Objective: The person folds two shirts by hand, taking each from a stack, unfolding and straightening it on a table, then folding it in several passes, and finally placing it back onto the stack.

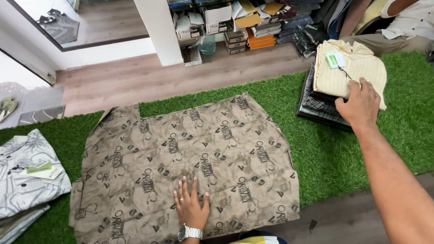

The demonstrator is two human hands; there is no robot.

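**Printed shirt pinned flat, stack reached for**

An olive-brown shirt (190,158), covered in dark lettering and small shapes, is laid out flat on the green artificial turf (325,153), its back facing up. It is pressed down near its lower edge by the left hand (191,205), palm flat, fingers slightly spread, a wristwatch worn. The right hand (359,105) is stretched out to a stack of folded shirts (337,86), fingers curled onto the cream striped shirt (350,68) on top. A folded grey shirt (27,174) is seen at far left.
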